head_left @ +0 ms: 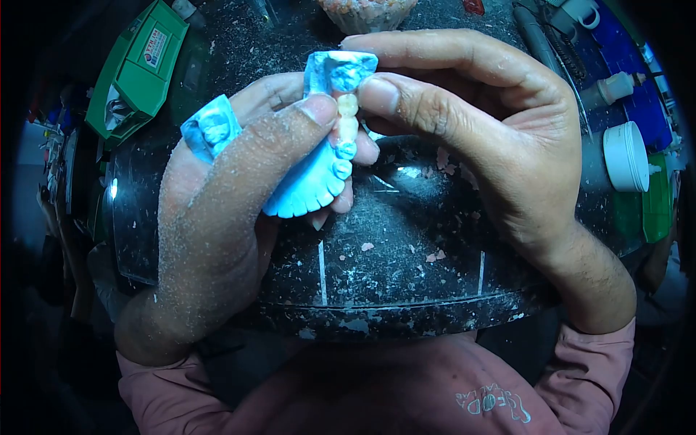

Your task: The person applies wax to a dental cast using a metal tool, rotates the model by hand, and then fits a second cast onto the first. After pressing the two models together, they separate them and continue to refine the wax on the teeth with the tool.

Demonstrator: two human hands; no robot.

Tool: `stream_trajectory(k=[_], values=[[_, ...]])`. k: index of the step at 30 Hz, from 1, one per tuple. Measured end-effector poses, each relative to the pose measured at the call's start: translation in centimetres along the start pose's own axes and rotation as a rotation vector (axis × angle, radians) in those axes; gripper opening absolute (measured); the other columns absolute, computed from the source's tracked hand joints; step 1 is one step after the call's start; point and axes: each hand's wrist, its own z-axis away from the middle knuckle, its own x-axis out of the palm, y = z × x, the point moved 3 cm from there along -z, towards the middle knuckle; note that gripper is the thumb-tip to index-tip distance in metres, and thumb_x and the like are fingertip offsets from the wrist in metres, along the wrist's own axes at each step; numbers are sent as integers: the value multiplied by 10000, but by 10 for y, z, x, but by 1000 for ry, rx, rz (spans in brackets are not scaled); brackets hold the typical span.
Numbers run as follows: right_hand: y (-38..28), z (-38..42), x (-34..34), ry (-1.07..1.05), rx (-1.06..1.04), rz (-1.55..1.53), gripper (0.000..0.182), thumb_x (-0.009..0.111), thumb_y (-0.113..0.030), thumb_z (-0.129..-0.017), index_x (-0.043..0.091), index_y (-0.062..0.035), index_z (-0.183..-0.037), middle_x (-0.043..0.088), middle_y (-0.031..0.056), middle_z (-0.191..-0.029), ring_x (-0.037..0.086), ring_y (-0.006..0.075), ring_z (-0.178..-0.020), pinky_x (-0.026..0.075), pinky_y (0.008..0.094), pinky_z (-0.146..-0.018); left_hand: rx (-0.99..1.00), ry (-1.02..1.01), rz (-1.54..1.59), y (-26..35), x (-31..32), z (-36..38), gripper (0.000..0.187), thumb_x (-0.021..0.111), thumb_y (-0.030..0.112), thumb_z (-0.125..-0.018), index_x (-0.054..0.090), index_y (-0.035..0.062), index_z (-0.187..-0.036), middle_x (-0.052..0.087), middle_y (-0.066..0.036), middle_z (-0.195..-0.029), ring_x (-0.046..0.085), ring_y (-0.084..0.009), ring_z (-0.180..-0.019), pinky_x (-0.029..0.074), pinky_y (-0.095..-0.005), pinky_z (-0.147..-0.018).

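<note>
A blue dental cast (301, 190) with a row of teeth is held above the bench by my left hand (217, 196), whose thumb presses on it near the tooth row. Pale dust coats this hand. Several cream-coloured tooth crowns (348, 119) sit in line along the cast's right side. My right hand (471, 109) grips the cast's upper block (344, 70) between thumb and fingers, its thumb tip just beside the crowns. Another corner of the cast (212, 129) juts out on the left, past my left thumb. The cast's underside is hidden by my fingers.
Beneath my hands lies a dark, scuffed bench (391, 254) with pinkish crumbs. A green bin (141, 72) stands at upper left. On the right are a white round container (626, 156), a small bottle (616, 88) and a dark handpiece (533, 36). A crusted bowl (368, 13) sits at the top.
</note>
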Motion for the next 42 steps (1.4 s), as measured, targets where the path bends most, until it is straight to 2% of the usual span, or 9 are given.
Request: stream_trajectory(k=[4,7,12,19,21,30,34,36,42], values=[[-6,-1,-1,3,-23,7,248,648,-61,-871,649,16,-1106,686,140,-1017,669,181,-932,543,294,-851,-2,12,-7,-1,1,0,401,512,313,-914,550,-43,-1094,589,-79,-834,535,-107,-653,410,-201,-549],[-17,-2,1,-50,166,88,247,654,-52,-865,650,19,-1101,687,141,-1011,670,184,-932,543,297,-854,3,-5,-8,-1,1,0,403,521,309,-912,548,-45,-1103,588,-80,-840,532,-103,-663,409,-199,-550],[5,5,3,64,-23,-63,247,653,-44,-863,646,32,-1098,687,148,-1003,670,186,-932,545,300,-852,-2,3,5,-1,1,0,413,520,316,-916,543,-46,-1114,585,-76,-837,529,-99,-648,408,-196,-550],[-8,1,2,43,-39,1,236,638,-32,-871,643,38,-1097,684,157,-1009,671,192,-930,552,300,-840,-18,1,-6,-1,2,0,426,526,328,-911,538,-47,-1112,586,-76,-832,541,-102,-639,408,-193,-549],[-23,-3,2,-20,67,225,234,639,-27,-868,642,40,-1092,681,161,-1017,671,196,-932,555,304,-843,-15,7,-15,-1,2,0,425,530,332,-908,540,-45,-1105,588,-78,-834,545,-105,-644,409,-193,-551],[4,5,4,65,-115,12,227,634,-5,-864,644,38,-1086,677,162,-1024,671,202,-938,556,306,-849,-13,4,-3,-2,2,0,381,520,295,-912,544,-38,-1097,595,-83,-841,556,-108,-640,423,-195,-559],[-31,-6,7,-68,-1,36,228,625,-32,-879,641,40,-1095,679,158,-1025,669,195,-941,557,299,-845,-17,15,5,0,2,-1,399,499,309,-917,540,-42,-1102,596,-86,-842,554,-109,-632,427,-198,-557],[-30,-3,4,-44,212,158,238,600,-63,-905,632,39,-1119,675,158,-1037,668,186,-939,557,289,-845,-98,-37,104,-1,0,-2,446,427,346,-939,529,-51,-1115,597,-96,-841,558,-125,-628,431,-204,-552],[-25,-2,5,-32,175,111,267,571,-45,-921,609,33,-1173,649,152,-1111,649,172,-976,534,266,-850,-127,-103,400,2,-2,-4,661,209,473,-978,479,-89,-1194,582,-140,-802,547,-182,-600,448,-246,-539]])
